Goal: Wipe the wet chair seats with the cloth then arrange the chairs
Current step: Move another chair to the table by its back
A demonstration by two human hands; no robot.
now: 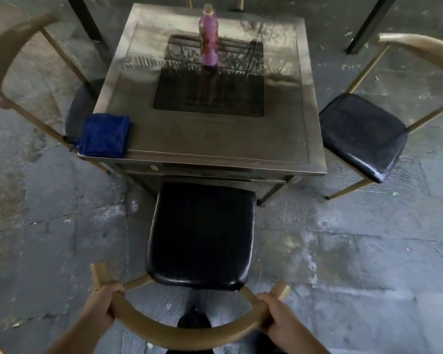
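— What are the hands doing?
— Left hand (pixel 97 306) and right hand (pixel 279 318) each grip the curved backrest (pixel 179 333) of the near chair (pixel 202 233), its seat tucked against the desk (pixel 215 141).
— And the cloth?
— The blue cloth (pixel 102 135) lies folded on the desk's near-left corner.

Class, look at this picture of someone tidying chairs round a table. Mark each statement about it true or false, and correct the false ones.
1. Both hands grip the curved backrest of the near chair: left hand, right hand. True.
2. The blue cloth lies on a chair seat. False: it lies on the table's near left corner.
3. A pink bottle stands upright on the table. True.
4. The bottle lies on the floor. False: it is on the table.
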